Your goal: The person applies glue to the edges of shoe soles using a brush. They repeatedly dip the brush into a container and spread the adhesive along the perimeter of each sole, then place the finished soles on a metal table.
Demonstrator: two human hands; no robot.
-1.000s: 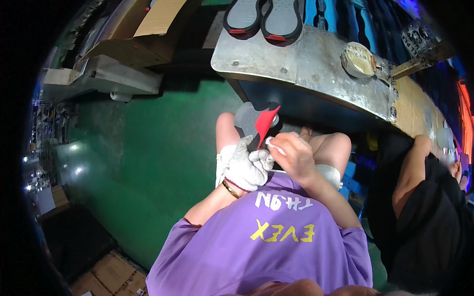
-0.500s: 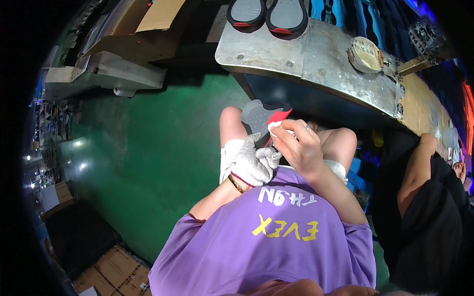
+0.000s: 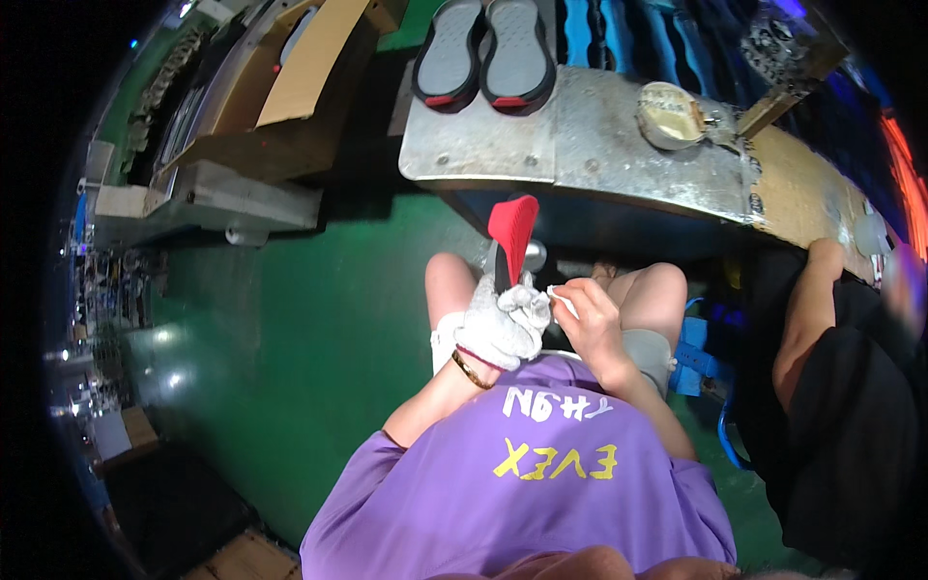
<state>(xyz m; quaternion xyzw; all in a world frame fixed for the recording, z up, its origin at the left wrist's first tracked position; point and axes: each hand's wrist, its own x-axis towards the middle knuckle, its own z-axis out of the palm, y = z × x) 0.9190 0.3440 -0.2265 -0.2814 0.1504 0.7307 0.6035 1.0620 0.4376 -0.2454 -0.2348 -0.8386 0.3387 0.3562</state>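
My left hand (image 3: 498, 324), in a pale knit glove, is closed round a shoe sole (image 3: 515, 235) held up on edge, its red heel side facing me. Just right of it, my bare right hand (image 3: 588, 324) pinches a small white cloth (image 3: 561, 301) between thumb and fingers. The cloth is apart from the sole. Both hands are above my lap. On the metal bench ahead lie two more soles, a left one (image 3: 450, 53) and a right one (image 3: 517, 56), grey inside with black rims and red heel tips.
A round tub (image 3: 671, 118) with pale contents stands on the metal bench (image 3: 483, 145). Blue strips (image 3: 619, 39) lie behind it. Cardboard boxes (image 3: 304, 72) are at the far left. Another person's arm (image 3: 807, 309) rests at the right, beside a blue stool (image 3: 698, 362).
The sole has been turned from lying flat to standing on edge, red side toward me. My right hand with the cloth has drawn away from it. The view has shifted.
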